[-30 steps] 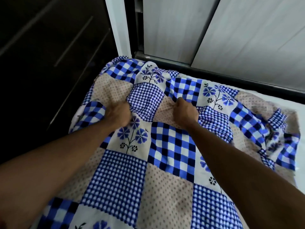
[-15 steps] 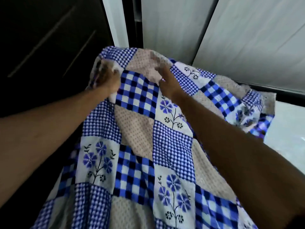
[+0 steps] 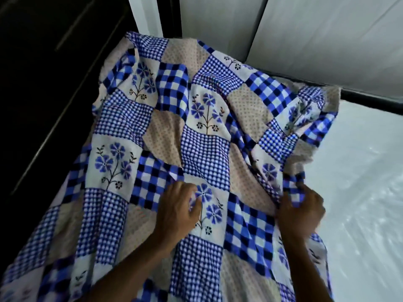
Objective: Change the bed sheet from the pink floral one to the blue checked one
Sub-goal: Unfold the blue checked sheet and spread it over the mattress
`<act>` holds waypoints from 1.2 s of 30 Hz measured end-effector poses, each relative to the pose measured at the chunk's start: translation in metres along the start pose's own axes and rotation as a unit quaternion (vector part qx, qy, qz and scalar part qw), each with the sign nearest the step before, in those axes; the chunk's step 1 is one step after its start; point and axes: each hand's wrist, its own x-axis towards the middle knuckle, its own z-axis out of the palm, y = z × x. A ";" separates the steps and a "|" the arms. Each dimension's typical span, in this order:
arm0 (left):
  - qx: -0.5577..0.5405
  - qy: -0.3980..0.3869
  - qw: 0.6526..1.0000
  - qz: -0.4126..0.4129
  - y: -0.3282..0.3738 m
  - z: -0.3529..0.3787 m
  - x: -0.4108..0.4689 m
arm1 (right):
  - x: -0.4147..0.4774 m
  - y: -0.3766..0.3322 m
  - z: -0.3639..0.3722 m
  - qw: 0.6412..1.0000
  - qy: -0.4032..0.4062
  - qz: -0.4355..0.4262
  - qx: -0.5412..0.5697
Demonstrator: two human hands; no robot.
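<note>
The blue checked sheet (image 3: pixel 196 136), a patchwork of blue checks, blue flowers and dotted beige squares, lies rumpled over the left part of the bed. Its far end reaches the corner by the wall. My left hand (image 3: pixel 176 212) rests on a flower square with its fingers curled into the cloth. My right hand (image 3: pixel 299 211) grips a bunched fold at the sheet's right edge. To the right the bare white mattress (image 3: pixel 359 182) shows. No pink floral sheet is in view.
A dark wardrobe (image 3: pixel 43 73) with long handles stands along the bed's left side. Pale wall panels (image 3: pixel 305 35) and a dark frame rail (image 3: pixel 370 101) run behind the bed's far edge.
Both hands had lifted the sheet's end high toward the far corner. The sheet now lies on the bed, and both hands have come back toward me, lower and further apart.
</note>
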 end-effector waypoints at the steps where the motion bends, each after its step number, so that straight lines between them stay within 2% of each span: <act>1: -0.015 -0.016 1.000 0.000 0.013 0.006 -0.016 | -0.006 0.019 -0.014 0.996 -0.033 0.086 -0.019; 2: -0.028 -0.032 0.999 -0.001 0.028 0.011 -0.031 | -0.012 0.036 -0.027 0.987 -0.067 0.139 -0.036; 3: -0.037 -0.043 0.998 0.000 0.043 0.017 -0.044 | -0.016 0.052 -0.037 0.982 -0.098 0.156 -0.037; 8: -0.081 -0.101 0.991 -0.032 0.128 0.045 -0.095 | -0.014 0.091 -0.083 0.950 -0.269 0.159 -0.023; 12: -0.071 -0.193 0.973 -0.105 0.212 0.077 -0.144 | -0.005 0.117 -0.109 0.900 -0.409 0.151 0.006; 15: -0.035 -0.254 0.941 -0.219 0.265 0.105 -0.186 | -0.022 0.137 -0.127 0.870 -0.481 0.100 0.044; 18: -0.072 -0.231 0.924 -0.297 0.294 0.127 -0.219 | -0.047 0.137 -0.151 0.844 -0.518 0.088 0.107; 20: -0.129 -0.180 0.915 -0.337 0.303 0.131 -0.228 | -0.055 0.122 -0.168 0.816 -0.545 0.116 0.154; 22: -0.232 -0.060 0.888 -0.393 0.307 0.120 -0.226 | -0.061 0.106 -0.177 0.789 -0.562 0.139 0.206; 24: -0.345 0.005 0.814 -0.467 0.303 0.094 -0.215 | -0.065 0.093 -0.174 0.782 -0.548 0.157 0.253; 25: -0.368 0.028 0.800 -0.473 0.292 0.077 -0.212 | -0.067 0.088 -0.170 0.779 -0.535 0.176 0.277; 27: -0.384 0.054 0.803 -0.453 0.265 0.043 -0.210 | -0.070 0.080 -0.156 0.764 -0.507 0.230 0.324; 31: -0.437 0.040 0.784 -0.438 0.206 -0.019 -0.214 | -0.060 0.059 -0.117 0.734 -0.408 0.331 0.431; 33: -0.412 -0.015 0.812 -0.412 0.174 -0.042 -0.217 | -0.048 0.044 -0.092 0.715 -0.398 0.359 0.449; 36: -0.294 -0.171 0.868 -0.362 0.126 -0.063 -0.220 | -0.030 0.024 -0.056 0.709 -0.368 0.412 0.438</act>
